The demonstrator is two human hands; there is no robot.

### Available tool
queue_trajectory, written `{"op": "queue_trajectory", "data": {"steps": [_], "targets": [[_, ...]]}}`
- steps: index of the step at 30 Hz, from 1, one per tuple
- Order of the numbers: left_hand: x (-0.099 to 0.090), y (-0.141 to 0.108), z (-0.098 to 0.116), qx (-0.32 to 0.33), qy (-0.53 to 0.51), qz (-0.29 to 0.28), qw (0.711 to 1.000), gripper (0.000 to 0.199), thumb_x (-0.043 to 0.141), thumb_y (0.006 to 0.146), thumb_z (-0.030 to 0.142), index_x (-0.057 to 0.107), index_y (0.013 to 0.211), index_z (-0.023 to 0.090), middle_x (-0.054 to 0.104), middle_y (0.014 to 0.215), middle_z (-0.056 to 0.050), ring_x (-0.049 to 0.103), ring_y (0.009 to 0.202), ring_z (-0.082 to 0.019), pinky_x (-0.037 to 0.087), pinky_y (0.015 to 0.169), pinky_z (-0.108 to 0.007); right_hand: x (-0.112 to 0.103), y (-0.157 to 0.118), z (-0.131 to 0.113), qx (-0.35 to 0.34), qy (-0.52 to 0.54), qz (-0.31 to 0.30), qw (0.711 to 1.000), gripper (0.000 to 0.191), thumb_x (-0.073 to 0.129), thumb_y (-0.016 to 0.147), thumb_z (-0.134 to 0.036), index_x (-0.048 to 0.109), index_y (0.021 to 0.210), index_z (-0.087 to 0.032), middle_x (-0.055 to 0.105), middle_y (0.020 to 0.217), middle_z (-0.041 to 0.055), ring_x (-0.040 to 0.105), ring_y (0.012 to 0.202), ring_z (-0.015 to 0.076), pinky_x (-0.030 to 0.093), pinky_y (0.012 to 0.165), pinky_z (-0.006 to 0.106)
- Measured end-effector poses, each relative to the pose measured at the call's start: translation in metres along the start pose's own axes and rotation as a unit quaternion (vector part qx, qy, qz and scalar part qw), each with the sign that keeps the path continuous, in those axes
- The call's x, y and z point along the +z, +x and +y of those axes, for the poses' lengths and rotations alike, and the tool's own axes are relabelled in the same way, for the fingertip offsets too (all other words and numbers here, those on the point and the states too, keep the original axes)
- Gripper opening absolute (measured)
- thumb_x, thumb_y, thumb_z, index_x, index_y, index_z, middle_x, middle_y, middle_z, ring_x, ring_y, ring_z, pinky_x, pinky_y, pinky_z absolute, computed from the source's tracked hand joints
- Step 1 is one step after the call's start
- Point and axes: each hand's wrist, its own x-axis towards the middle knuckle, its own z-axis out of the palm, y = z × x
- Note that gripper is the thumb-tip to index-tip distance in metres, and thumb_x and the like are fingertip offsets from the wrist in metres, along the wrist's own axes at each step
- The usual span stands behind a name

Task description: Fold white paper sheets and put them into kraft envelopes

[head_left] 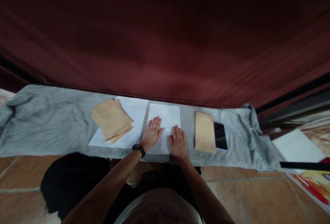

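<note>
A white sheet of paper (165, 114) lies on the grey cloth in front of me. My left hand (152, 132) rests flat on its left side, fingers stretched out, with a dark band on the wrist. My right hand (178, 143) lies flat at the sheet's right edge, its fingers pointing forward. To the left, several brown envelopes (110, 119) are fanned in a loose pile on top of more white paper (136, 114). A neater stack of brown envelopes (204, 132) sits to the right of my right hand. Neither hand holds anything.
A phone (220, 136) with a dark screen lies beside the right envelope stack. The grey cloth (51, 120) is wrinkled at both ends. A dark red surface (165, 59) rises behind it. At the far right are a white object (299, 146) and a black bar (304, 166).
</note>
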Motion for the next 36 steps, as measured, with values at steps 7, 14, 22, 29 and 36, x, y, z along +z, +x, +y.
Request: {"op": "queue_trajectory", "data": {"steps": [7,14,22,29,36], "targets": [[0.002,-0.001,-0.002,-0.008,0.001,0.009,1.0,0.059,0.028,0.103,0.038,0.037,0.153,0.007,0.033,0.162,-0.016,0.024,0.153,-0.026,0.023,0.125,-0.047,0.004,0.027,-0.007,-0.016,0.021,-0.024,0.999,0.054,0.033,0.106,-0.032,0.036,0.155,-0.008,0.039,0.159,0.0165,0.035,0.148,0.0257,0.028,0.121,0.047],[0.004,0.0,-0.006,0.006,-0.003,-0.002,1.0,0.056,0.028,0.101,0.026,0.039,0.153,0.01,0.032,0.162,-0.016,0.025,0.153,-0.027,0.025,0.124,-0.05,0.018,0.066,-0.026,-0.089,0.048,-0.044,0.994,0.048,0.036,0.106,-0.03,0.045,0.151,-0.015,0.044,0.157,0.0118,0.037,0.148,0.0244,0.027,0.122,0.049],[0.007,-0.002,-0.006,0.0,-0.012,0.018,1.0,0.055,0.03,0.102,0.033,0.038,0.154,0.015,0.034,0.162,-0.013,0.024,0.153,-0.026,0.025,0.124,-0.05,0.021,0.071,-0.005,-0.028,0.024,-0.04,0.999,0.05,0.036,0.106,-0.033,0.041,0.154,-0.019,0.037,0.161,0.0122,0.034,0.149,0.0263,0.024,0.122,0.051],[0.008,0.014,0.003,-0.026,-0.014,0.008,1.0,0.057,0.028,0.103,0.035,0.036,0.155,0.012,0.035,0.161,-0.015,0.027,0.152,-0.027,0.023,0.124,-0.051,0.018,0.07,0.003,0.0,0.008,-0.034,0.999,0.052,0.037,0.106,-0.034,0.039,0.155,-0.017,0.032,0.163,0.0157,0.032,0.149,0.0288,0.024,0.121,0.051],[0.017,0.051,0.013,0.007,-0.034,-0.012,0.999,0.058,0.024,0.103,0.034,0.031,0.157,0.014,0.036,0.161,-0.013,0.027,0.152,-0.026,0.021,0.125,-0.051,0.017,0.071,0.002,-0.001,0.0,-0.044,0.999,0.051,0.036,0.106,-0.03,0.038,0.155,-0.018,0.03,0.164,0.014,0.031,0.15,0.0285,0.024,0.121,0.05]]}}
